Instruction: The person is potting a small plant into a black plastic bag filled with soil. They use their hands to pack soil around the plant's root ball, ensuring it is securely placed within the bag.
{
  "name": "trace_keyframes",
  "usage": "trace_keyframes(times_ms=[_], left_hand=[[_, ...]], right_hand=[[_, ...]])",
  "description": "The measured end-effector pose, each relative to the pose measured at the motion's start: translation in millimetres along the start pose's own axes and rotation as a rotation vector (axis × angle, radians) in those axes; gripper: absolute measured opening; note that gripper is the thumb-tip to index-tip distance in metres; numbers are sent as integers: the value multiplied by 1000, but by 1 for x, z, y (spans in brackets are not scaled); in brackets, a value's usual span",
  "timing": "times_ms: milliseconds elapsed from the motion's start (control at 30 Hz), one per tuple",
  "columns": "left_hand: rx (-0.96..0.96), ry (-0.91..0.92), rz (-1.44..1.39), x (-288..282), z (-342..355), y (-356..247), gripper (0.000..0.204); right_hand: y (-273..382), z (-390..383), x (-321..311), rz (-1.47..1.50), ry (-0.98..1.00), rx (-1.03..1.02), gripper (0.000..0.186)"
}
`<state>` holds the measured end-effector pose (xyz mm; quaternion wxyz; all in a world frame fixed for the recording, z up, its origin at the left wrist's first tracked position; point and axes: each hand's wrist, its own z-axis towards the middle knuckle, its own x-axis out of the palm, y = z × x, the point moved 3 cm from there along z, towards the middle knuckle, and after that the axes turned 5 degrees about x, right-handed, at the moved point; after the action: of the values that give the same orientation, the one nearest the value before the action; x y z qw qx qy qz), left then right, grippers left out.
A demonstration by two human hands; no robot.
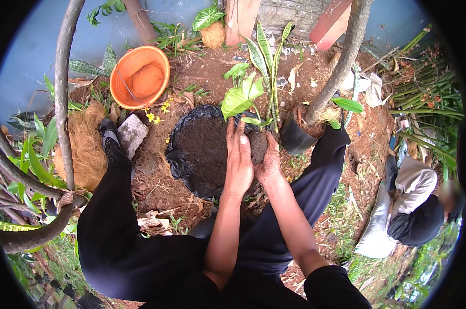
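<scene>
The person's left hand (238, 157) and right hand (268, 164) cup a dark soil clump (257, 146) below a leafy green plant (238, 101), apparently to stop crumbling. They hold it by the right edge of a soil-filled black plastic bag (177, 168), likely catching spills; beyond sits an orange bucket (140, 77).

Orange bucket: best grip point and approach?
Probably the right side of the orange bucket's rim, pinched from above. The mouth faces up toward the camera, leaving that edge exposed, while the thin wire handle crosses the left part of the opening and long leaves crowd the left side.
</scene>
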<state>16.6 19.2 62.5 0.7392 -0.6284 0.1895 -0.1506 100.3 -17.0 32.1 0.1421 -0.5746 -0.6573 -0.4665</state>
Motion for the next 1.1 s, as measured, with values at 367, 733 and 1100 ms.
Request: trace_keyframes(times_ms=[367,733,1100], left_hand=[[-234,148,-483,1,4,29,80],[-274,198,-625,-3,2,25,83],[-411,104,-724,-8,1,40,80]], right_hand=[[-2,12,-15,70,111,25,44],[6,6,-16,52,167,26,48],[5,5,-15,132,184,74,39]])
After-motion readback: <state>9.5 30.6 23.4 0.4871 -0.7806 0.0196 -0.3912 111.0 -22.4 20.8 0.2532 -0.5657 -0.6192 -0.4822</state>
